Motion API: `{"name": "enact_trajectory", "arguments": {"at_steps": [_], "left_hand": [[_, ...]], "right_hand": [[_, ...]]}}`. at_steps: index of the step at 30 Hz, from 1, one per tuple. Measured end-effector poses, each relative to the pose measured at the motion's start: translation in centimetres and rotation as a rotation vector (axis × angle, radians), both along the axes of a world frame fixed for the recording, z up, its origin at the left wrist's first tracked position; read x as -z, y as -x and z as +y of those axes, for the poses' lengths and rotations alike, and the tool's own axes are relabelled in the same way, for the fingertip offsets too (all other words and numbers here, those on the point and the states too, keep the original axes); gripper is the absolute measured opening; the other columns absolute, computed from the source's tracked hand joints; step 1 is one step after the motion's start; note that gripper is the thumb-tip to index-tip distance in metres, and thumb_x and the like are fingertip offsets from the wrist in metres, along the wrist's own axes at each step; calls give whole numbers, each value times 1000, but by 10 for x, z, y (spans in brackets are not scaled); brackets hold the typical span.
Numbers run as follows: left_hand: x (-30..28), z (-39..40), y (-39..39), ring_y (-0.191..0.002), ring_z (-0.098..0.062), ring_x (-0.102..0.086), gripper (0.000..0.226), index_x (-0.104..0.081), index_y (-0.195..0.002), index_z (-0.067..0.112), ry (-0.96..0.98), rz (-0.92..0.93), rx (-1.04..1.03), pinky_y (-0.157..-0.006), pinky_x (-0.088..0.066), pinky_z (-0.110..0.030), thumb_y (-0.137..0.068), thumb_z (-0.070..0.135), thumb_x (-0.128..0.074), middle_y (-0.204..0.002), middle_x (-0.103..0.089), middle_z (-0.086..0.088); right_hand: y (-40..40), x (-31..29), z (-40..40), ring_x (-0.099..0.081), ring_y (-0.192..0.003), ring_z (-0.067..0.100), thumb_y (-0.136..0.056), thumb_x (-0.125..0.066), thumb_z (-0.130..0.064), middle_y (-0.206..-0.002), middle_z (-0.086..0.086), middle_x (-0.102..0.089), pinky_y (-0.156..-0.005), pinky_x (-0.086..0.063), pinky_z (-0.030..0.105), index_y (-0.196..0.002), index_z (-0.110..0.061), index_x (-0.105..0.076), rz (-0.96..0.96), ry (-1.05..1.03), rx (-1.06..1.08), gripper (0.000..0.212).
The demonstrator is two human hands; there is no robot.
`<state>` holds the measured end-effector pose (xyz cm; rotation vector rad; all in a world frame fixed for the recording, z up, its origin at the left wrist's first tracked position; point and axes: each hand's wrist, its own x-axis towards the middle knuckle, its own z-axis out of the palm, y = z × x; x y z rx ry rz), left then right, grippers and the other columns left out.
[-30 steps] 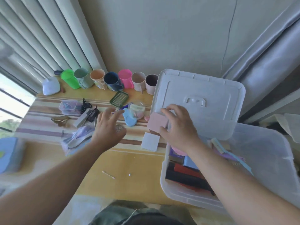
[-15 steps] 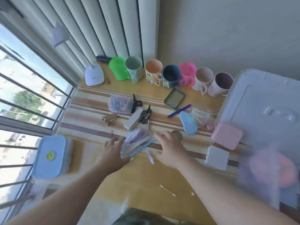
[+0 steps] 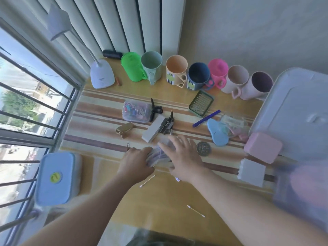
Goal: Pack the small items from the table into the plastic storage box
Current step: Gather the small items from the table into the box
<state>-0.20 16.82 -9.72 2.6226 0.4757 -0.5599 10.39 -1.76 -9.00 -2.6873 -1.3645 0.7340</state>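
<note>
Both hands are seen at the centre of the frame, pressed onto a crumpled clear plastic packet (image 3: 159,154) lying on the striped counter (image 3: 99,132); the left hand (image 3: 137,163) is laid against its left edge with fingers curled over it, while the right hand (image 3: 184,157) is spread flat across its top and right side; whether the packet is truly gripped cannot be told through the blur. A white oblong box (image 3: 153,128) is seen just above the packet, a round needle disc (image 3: 203,148) just right of the right hand; the storage box lid (image 3: 292,110) is glimpsed at the right edge, well apart from the hands, the box below it smeared by motion; a row of mugs (image 3: 177,71) is lined along the wall at the top.
</note>
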Motion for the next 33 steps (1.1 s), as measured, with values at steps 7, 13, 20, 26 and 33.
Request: {"name": "enact_trajectory", "arguments": {"at_steps": [7, 13, 20, 26, 33], "left_hand": [[-39, 23, -20, -86, 10, -64, 51, -60, -116, 60, 476, 26, 69, -73, -53, -19, -68, 68, -75, -96, -69, 31], [-40, 106, -80, -106, -11, -62, 46, -64, -123, 44, 82, -322, -183, -84, -51, -33, -82, 63, -68, -126, -62, 14], [-13, 121, -141, -141, -35, -37, 112, -14, -158, 39, -204, 88, 242, -111, -42, -58, -71, 46, -84, -155, -38, -5], [5, 109, -143, -127, -44, -45, 107, -24, -147, 37, -277, 68, 253, -94, -55, -54, -65, 29, -91, -139, -50, -9], [-51, 97, -119, -115, -44, -54, 94, -33, -141, 42, -375, -75, 67, -95, -50, -61, -64, 34, -86, -126, -55, -14]], "right_hand": [[1, -15, 10, -47, -126, 27, -81, -74, -55, -125, -9, -56, -113, -21, 62, -133, -37, -37, -41, -52, 15, 66], [6, -23, -23, -56, -110, 25, -78, -71, -50, -117, -14, -63, -96, -40, 47, -120, -35, -53, 1, -94, 225, 48], [17, -22, -68, -62, -87, 22, -70, -75, -55, -90, -14, -64, -79, -48, 41, -112, -32, -66, -82, -175, 419, 48], [25, -32, -95, -63, -91, 25, -73, -69, -62, -94, -10, -66, -83, -50, 43, -118, -29, -68, -41, -78, 497, 56], [26, -61, -113, -60, -108, 21, -78, -77, -60, -115, -11, -66, -91, -48, 39, -131, -30, -62, 2, -105, 564, 63]]}}
